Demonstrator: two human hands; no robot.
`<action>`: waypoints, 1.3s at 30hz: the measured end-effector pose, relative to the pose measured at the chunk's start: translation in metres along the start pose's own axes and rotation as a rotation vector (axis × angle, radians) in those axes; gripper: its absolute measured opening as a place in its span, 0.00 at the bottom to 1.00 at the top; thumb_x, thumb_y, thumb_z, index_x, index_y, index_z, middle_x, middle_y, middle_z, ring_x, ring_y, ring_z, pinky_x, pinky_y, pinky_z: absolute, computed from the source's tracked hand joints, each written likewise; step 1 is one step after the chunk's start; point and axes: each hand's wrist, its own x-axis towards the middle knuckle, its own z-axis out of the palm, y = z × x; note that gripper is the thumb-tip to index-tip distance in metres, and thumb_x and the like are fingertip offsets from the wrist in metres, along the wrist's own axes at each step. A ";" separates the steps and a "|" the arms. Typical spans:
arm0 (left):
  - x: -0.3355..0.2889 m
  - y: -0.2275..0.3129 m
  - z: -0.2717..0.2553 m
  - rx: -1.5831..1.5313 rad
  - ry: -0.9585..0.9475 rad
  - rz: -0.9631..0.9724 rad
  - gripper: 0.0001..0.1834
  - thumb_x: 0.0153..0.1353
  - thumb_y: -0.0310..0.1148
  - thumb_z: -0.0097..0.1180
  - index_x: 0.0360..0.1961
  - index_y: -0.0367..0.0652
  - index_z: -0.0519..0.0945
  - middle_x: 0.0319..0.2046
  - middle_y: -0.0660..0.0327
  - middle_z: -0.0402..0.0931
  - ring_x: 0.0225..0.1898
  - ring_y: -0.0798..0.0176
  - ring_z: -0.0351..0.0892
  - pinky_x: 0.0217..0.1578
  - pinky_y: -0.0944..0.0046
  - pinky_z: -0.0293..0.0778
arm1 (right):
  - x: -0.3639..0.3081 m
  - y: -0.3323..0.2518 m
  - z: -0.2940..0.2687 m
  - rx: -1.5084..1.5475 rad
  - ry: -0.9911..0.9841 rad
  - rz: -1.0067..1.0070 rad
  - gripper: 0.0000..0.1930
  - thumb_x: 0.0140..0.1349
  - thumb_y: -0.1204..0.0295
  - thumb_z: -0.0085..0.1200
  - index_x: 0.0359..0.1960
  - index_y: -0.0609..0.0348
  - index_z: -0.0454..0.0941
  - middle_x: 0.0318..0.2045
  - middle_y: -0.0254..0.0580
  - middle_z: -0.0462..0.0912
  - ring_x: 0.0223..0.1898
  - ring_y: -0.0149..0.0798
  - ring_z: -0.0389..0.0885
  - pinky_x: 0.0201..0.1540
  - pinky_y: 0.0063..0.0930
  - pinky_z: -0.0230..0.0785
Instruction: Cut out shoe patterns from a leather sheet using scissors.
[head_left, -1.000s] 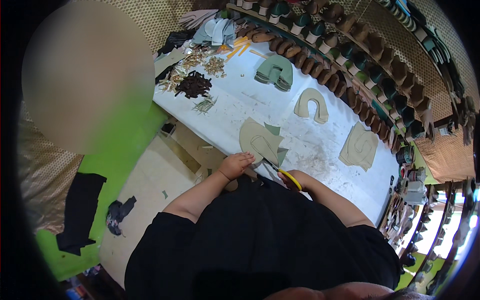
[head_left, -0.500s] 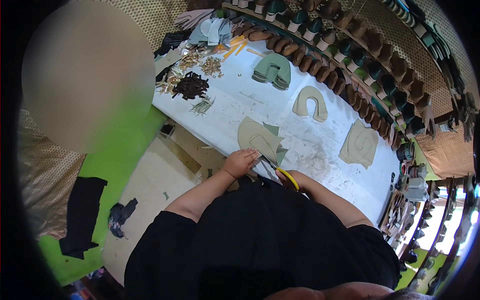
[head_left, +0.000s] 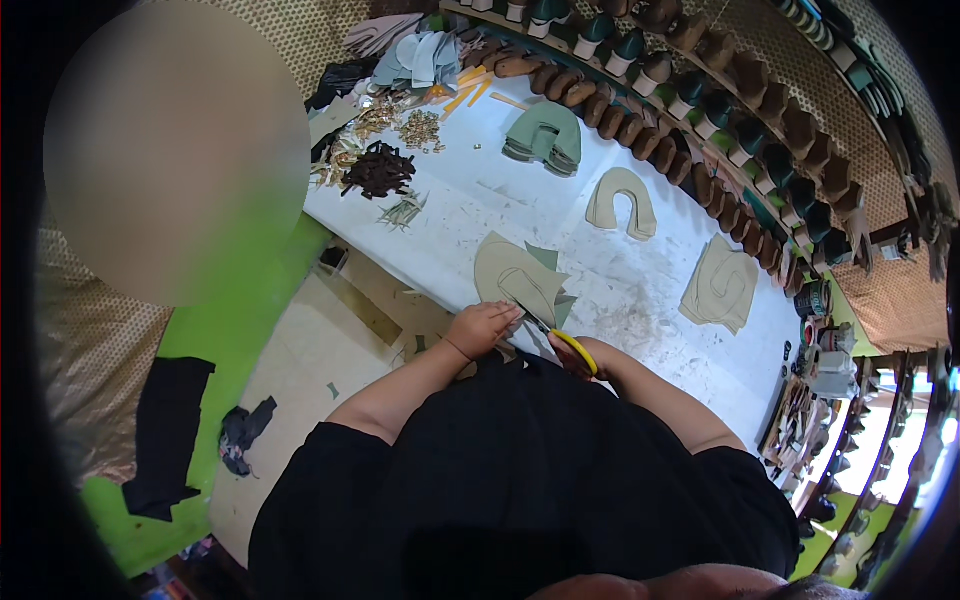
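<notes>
At the table's near edge my left hand (head_left: 487,326) has its fingers closed over the lower edge of a flat beige cut piece (head_left: 505,268), which has a curved outline marked on it. My right hand (head_left: 580,360) is wrapped round the yellow handle of a pair of scissors (head_left: 566,345). The blades point up and left, with their tips at the beige piece beside my left fingertips. Dark green scraps (head_left: 543,257) stick out from behind that piece. How far the blades are apart is too small to tell.
On the white table (head_left: 470,215) lie a green stack of U-shaped pieces (head_left: 545,135), a beige U-shaped stack (head_left: 621,203), marked beige sheets (head_left: 720,285), a dark brown pile (head_left: 379,170) and small gold parts (head_left: 421,131). Shoe lasts (head_left: 655,150) line the far side.
The scissors' yellow handle has turned slightly in my right hand, and its loop shows more. My left hand and the beige piece stay nearly in place.
</notes>
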 end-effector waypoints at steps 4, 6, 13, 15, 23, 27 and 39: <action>-0.006 -0.002 0.001 -0.021 -0.004 -0.001 0.18 0.53 0.28 0.61 0.48 0.45 0.82 0.42 0.57 0.83 0.44 0.57 0.83 0.47 0.59 0.78 | -0.004 -0.002 0.000 -0.102 0.046 -0.023 0.36 0.59 0.29 0.42 0.22 0.55 0.69 0.11 0.36 0.64 0.07 0.34 0.62 0.10 0.28 0.54; -0.006 -0.003 0.000 -0.026 -0.010 0.003 0.18 0.53 0.28 0.61 0.48 0.45 0.82 0.42 0.57 0.83 0.44 0.57 0.83 0.47 0.59 0.78 | -0.002 0.000 0.001 -0.139 0.074 -0.021 0.36 0.59 0.30 0.42 0.22 0.55 0.69 0.11 0.37 0.65 0.07 0.34 0.62 0.10 0.28 0.54; -0.008 -0.002 -0.002 -0.002 0.004 0.010 0.18 0.55 0.29 0.61 0.49 0.46 0.81 0.41 0.57 0.83 0.43 0.57 0.83 0.47 0.60 0.79 | 0.020 0.018 -0.003 -0.251 0.157 -0.109 0.37 0.60 0.31 0.41 0.24 0.58 0.71 0.12 0.36 0.65 0.08 0.34 0.62 0.11 0.27 0.55; -0.009 -0.002 -0.002 0.006 0.006 0.002 0.18 0.55 0.29 0.61 0.49 0.46 0.81 0.41 0.57 0.83 0.43 0.57 0.83 0.47 0.60 0.79 | 0.020 0.016 -0.001 -0.243 0.148 -0.115 0.37 0.61 0.31 0.41 0.24 0.58 0.71 0.12 0.35 0.65 0.08 0.34 0.62 0.11 0.27 0.54; -0.007 0.002 -0.003 -0.009 0.012 -0.011 0.19 0.54 0.27 0.61 0.49 0.46 0.81 0.43 0.57 0.83 0.44 0.56 0.83 0.47 0.60 0.79 | 0.020 0.000 0.002 0.036 -0.046 -0.019 0.35 0.59 0.31 0.45 0.17 0.52 0.67 0.10 0.31 0.62 0.08 0.31 0.59 0.11 0.26 0.51; -0.010 -0.002 -0.003 -0.008 0.013 -0.014 0.17 0.57 0.33 0.59 0.50 0.48 0.81 0.44 0.59 0.82 0.45 0.57 0.83 0.46 0.59 0.78 | 0.010 -0.011 0.009 -0.002 0.007 -0.001 0.35 0.59 0.31 0.45 0.16 0.52 0.66 0.10 0.31 0.62 0.08 0.32 0.61 0.11 0.26 0.51; -0.004 0.005 -0.014 -0.043 0.036 0.002 0.15 0.57 0.31 0.59 0.47 0.47 0.82 0.44 0.58 0.83 0.45 0.57 0.83 0.47 0.60 0.78 | 0.012 -0.004 0.009 0.033 -0.070 -0.062 0.35 0.58 0.29 0.43 0.22 0.53 0.70 0.11 0.31 0.64 0.09 0.31 0.63 0.12 0.25 0.53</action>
